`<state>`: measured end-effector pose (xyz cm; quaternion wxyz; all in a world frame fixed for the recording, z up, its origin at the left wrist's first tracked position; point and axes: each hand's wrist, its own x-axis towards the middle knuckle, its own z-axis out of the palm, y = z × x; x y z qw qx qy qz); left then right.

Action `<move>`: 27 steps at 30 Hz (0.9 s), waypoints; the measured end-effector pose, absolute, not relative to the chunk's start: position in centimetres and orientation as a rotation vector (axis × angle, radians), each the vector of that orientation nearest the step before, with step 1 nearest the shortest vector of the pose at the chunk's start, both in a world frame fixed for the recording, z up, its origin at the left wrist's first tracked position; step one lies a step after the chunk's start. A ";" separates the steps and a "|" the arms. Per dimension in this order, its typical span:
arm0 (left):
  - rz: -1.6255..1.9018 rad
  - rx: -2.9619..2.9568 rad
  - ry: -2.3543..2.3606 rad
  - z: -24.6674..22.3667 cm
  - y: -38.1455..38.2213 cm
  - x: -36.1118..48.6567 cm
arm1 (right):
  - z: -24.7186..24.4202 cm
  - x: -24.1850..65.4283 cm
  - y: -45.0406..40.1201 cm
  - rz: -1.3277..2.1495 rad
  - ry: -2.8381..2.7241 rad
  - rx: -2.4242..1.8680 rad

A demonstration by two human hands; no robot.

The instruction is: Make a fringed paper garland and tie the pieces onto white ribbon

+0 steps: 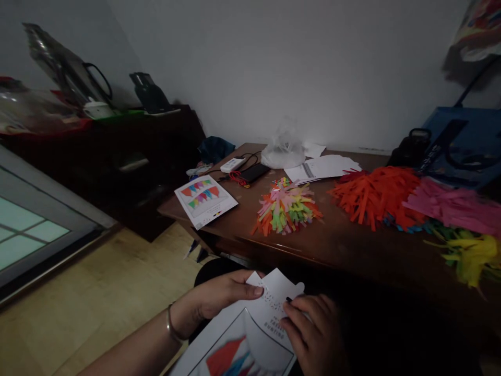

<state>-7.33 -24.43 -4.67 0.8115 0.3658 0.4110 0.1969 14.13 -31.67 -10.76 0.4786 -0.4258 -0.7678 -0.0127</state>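
Observation:
A white printed card packet [250, 318] with a tassel bunting picture lies tilted over the lap. My left hand [230, 295], with a bracelet at the wrist, grips its upper left edge, thumb on top near a patterned band. At the packet's right side is my right hand [313, 326], its fingers bent against the edge by a small dark object [288, 300] too small to identify. Two pointed flaps and a rounded tab stick up from the packet's top. The packet's lower end runs out of view.
On the brown table [235, 235] are a similar printed card [205, 200], a multicoloured tassel bundle [287, 209], orange tassels [376, 193], pink tassels [454, 203], yellow tassels [473, 253], white papers [324, 168], a plastic bag [284, 149] and cables. A blue bag [465, 141] stands at right.

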 end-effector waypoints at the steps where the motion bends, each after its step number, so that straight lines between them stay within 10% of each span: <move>1: 0.426 0.773 0.870 -5.0 -24.5 -7.5 | -10.7 14.2 -31.7 -0.009 -1.865 -1.039; 27: 0.491 0.625 0.955 -6.6 -25.8 -7.1 | -12.6 12.6 -30.9 -0.075 -1.817 -1.015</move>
